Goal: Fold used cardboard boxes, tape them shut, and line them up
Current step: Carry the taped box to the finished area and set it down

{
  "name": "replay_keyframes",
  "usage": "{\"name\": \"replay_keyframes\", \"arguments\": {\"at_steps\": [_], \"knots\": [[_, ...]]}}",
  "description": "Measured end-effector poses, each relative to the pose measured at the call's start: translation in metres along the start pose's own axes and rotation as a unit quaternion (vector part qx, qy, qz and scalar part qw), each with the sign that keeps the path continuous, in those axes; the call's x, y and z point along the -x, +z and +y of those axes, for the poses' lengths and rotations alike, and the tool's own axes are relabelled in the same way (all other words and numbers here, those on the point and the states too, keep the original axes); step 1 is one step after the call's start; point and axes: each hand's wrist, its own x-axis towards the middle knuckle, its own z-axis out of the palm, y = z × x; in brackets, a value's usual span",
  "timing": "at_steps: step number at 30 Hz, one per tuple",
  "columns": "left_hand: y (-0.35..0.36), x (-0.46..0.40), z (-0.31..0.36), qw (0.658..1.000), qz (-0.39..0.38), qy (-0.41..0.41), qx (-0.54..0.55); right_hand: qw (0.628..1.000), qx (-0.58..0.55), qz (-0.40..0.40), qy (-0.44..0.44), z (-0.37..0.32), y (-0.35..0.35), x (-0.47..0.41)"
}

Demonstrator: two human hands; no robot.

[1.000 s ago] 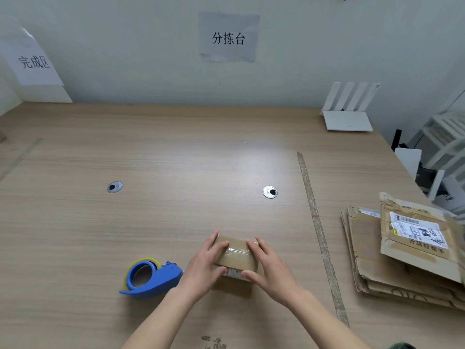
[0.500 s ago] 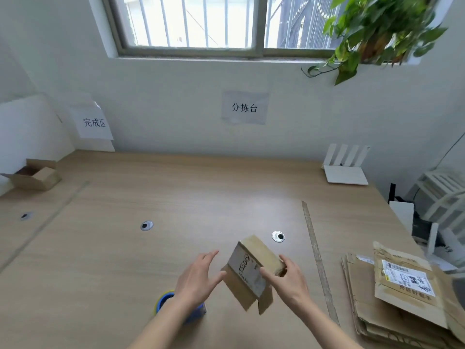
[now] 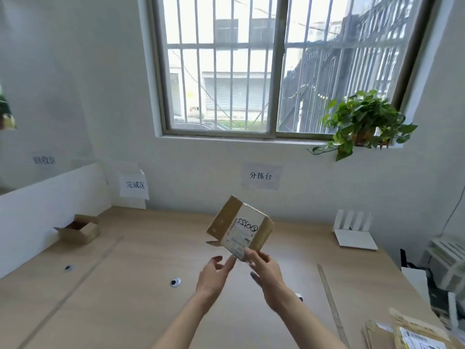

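Head view: small cardboard box (image 3: 239,226) up in the air, tilted, above the table (image 3: 141,285) and in front of the 分拣台 wall sign (image 3: 261,176); white label with handwriting facing the camera, one flap hanging loose at its lower left edge. Right hand (image 3: 266,275) pinching the box's lowest corner, thumb and forefinger closed on the cardboard; left hand (image 3: 214,275) just below-left of the box, fingers straight and loosely spread, fingertips (image 3: 230,261) near or brushing that same corner, contact hard to tell through blur. Probably light and empty, since a corner pinch carries it; walls stiff enough, though used board likely soft at creases; corner hold prone to twisting, better taken across two opposite faces, clear of the loose flap. Another open box (image 3: 80,229) on the table, well left of the sign, under the 完成区 sign (image 3: 135,184); flattened cardboard stack (image 3: 412,333) far right of it, at the table's near edge.
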Motion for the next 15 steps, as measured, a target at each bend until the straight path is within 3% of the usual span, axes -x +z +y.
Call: {"name": "replay_keyframes", "arguments": {"at_steps": [4, 15], "knots": [[-0.053, 0.014, 0.018, 0.976, -0.040, 0.008, 0.215, 0.999, 0.029, -0.035, -0.020, -0.019, 0.053, 0.024], [-0.178, 0.030, 0.011, 0.946, -0.053, 0.061, 0.315, 0.982, 0.072, -0.171, -0.040, -0.042, 0.147, 0.060]]}}
